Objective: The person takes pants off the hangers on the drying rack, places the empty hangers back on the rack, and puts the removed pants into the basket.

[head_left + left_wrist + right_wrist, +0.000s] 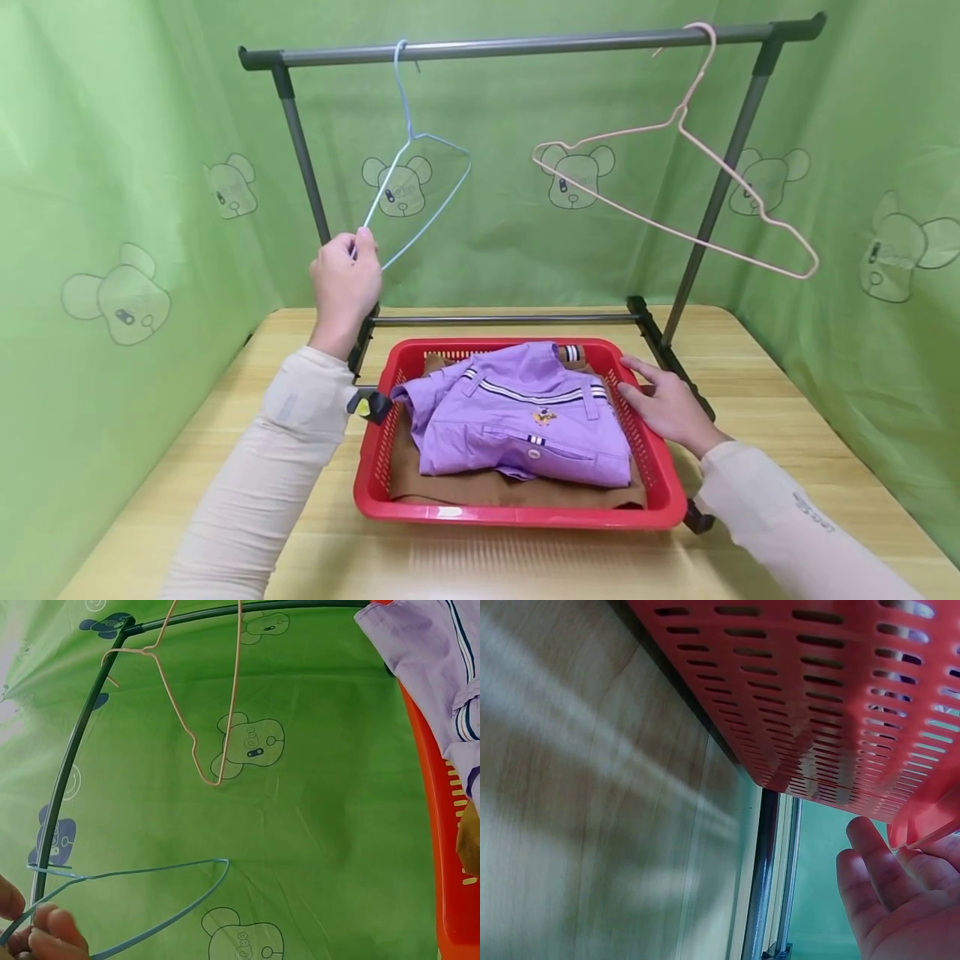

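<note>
A light blue wire hanger (431, 221) hangs by its hook on the metal rail and stands turned at an angle. My left hand (347, 275) pinches its near arm between thumb and fingers; the left wrist view also has the fingers around the blue wire (157, 868). At the right rim of the red basket (517, 517), my right hand (667, 408) rests with fingers extended and spread. Two of those fingers (877, 862) lie outside the basket wall in the right wrist view. Folded purple shorts (525, 417) lie in the basket on top of brown cloth (450, 490).
A pink wire hanger (645, 218) hangs at the right end of the rail (525, 47). The rack's grey posts (303, 150) stand behind the basket, their dark feet on the wooden table (315, 533). Green curtains (495, 275) with mouse-head prints surround the table.
</note>
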`<state>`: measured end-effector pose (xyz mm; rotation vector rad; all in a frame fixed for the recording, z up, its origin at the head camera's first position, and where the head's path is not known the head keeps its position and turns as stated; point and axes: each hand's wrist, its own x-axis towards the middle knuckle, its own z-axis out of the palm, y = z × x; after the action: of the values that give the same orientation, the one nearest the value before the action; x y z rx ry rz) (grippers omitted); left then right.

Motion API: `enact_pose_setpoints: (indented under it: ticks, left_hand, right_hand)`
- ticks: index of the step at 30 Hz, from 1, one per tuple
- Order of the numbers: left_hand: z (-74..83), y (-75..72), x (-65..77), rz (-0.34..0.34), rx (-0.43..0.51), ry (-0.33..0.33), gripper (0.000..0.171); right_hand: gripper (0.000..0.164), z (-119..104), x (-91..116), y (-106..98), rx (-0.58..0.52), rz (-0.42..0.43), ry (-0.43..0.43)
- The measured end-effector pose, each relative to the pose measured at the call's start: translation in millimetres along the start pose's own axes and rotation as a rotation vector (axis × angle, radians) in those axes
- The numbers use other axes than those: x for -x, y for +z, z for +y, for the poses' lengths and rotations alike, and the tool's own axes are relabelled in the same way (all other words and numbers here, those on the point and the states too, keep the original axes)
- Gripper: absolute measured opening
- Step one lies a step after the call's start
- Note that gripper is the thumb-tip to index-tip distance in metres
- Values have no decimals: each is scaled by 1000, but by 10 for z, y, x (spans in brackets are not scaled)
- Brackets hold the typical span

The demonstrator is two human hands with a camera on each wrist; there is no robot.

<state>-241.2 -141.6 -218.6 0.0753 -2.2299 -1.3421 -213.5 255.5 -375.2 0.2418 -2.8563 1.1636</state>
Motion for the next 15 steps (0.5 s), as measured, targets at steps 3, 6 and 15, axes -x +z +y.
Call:
enact_pose_setpoints:
  ticks: [3,6,15]
  left_hand:
    - [-3,-5,5,1,1,3,37]
    - [-17,-2,12,-2,0,7,35]
    - [-60,-5,56,-16,10,20,38]
  right_hand:
    - [56,-5,-8,2,1,-1,-5]
    - [56,-1,-13,3,1,-3,-7]
    - [56,13,-11,-15,-12,-3,8]
